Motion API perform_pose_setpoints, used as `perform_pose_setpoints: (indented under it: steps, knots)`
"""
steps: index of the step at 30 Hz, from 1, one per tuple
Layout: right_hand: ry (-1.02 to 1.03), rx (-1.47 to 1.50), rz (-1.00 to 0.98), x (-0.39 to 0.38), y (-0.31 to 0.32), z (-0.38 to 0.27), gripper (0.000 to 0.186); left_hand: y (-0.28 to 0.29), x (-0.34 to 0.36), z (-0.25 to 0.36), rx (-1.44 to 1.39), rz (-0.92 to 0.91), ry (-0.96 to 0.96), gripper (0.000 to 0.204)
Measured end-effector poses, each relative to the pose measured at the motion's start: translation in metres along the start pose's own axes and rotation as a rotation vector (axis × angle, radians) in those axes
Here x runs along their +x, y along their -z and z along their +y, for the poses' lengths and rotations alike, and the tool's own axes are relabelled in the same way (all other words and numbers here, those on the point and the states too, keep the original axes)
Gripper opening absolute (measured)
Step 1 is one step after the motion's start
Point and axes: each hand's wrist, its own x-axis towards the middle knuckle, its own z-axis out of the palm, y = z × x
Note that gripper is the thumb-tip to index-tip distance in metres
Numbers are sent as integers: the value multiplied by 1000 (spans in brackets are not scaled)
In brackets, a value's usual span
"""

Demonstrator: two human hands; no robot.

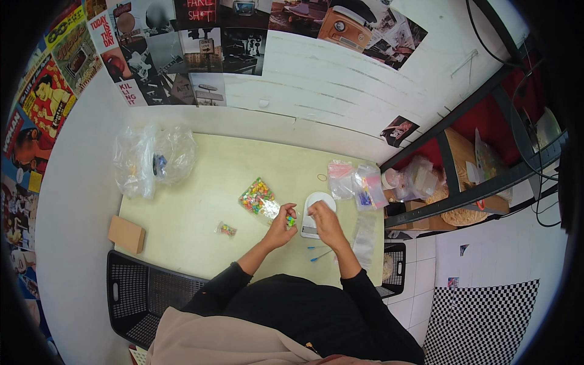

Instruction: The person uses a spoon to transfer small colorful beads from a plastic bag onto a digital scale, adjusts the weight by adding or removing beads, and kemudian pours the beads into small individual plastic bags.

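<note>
My left hand (281, 228) is closed around a small clear bag of green and yellow pieces (291, 221), just right of a larger bag of multicoloured candies (255, 194). My right hand (323, 222) hovers over a white kitchen scale (308, 229), fingers curled; whatever they may hold is hidden. A small filled bag (227, 229) lies on the pale table (182, 219), left of my left hand. Blue pens (318, 257) lie below the scale.
Plastic bundles (131, 161) sit at back left, a cardboard box (126, 234) at the left edge. Clear pouches (340, 179) and plastic strips (362, 243) lie at right, beside a dark shelving rack (450, 207). Black crates (131, 292) flank the table before a poster-covered wall.
</note>
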Motion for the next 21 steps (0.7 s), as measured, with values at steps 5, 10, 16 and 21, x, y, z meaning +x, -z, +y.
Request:
perform_pose_setpoints:
  steps: [5, 10, 16, 21]
  knots:
    - [-295, -122, -180, -6, -16, -11, 23, -1, -1, 10, -17, -28, -7, 62]
    - [-352, -29, -174, -12, -29, 6, 22, 0, -3, 7, 7, -25, -33, 61]
    - [-427, 14, -82, -16, -30, 17, 20, 4, -3, 14, 207, 36, -237, 56]
    - [-466, -68, -29, -18, -30, 10, 20, 9, -11, -5, 81, 118, 129, 32]
